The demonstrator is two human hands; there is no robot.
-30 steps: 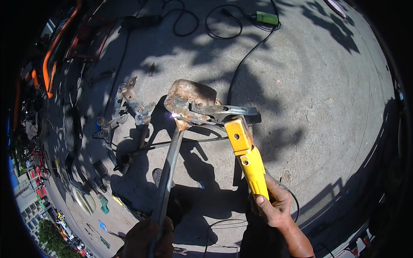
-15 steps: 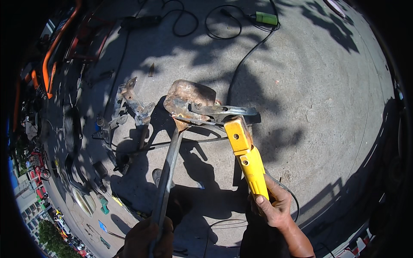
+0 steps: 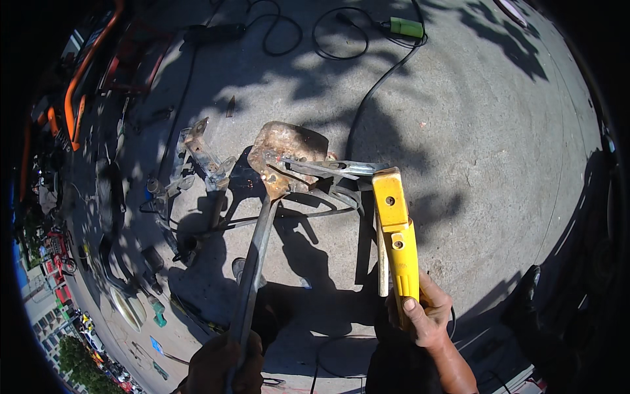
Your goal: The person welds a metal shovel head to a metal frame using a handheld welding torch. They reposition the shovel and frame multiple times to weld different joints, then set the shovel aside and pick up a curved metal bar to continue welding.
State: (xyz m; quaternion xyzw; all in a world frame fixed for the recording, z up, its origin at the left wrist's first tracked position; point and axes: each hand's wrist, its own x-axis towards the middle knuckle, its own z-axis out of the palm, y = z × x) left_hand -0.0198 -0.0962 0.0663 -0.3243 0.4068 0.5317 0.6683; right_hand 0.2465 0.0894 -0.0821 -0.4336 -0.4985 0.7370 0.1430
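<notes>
My left hand (image 3: 226, 363) is closed around a grey metal shaft (image 3: 254, 259) that runs up to a rusty, flat metal blade (image 3: 279, 141), like that of a shovel or hoe. Where shaft and blade meet, the metal is brown and scorched. A silver metal clamp (image 3: 357, 167) lies across the blade's right side, its far jaw hard to make out. My right hand (image 3: 430, 312) grips a yellow welding electrode holder (image 3: 394, 210), its head beside the clamp's right end. A thin rod points from there toward the blade. A pale lever (image 3: 382, 262) hangs along the holder's left side.
Left of the blade lie bent metal scraps (image 3: 207, 157). A black cable (image 3: 374, 92) loops over the concrete toward a green cylindrical tool (image 3: 405, 27). An orange tubular frame (image 3: 73, 98) stands far left. A green tool (image 3: 157, 312) lies lower left. A dark leg-like shape (image 3: 528, 305) appears at right.
The electrode holder in my right hand has shifted right and stands more upright, with its lever now showing. The clamp and blade look slightly turned. The dark leg-like shape has appeared at right.
</notes>
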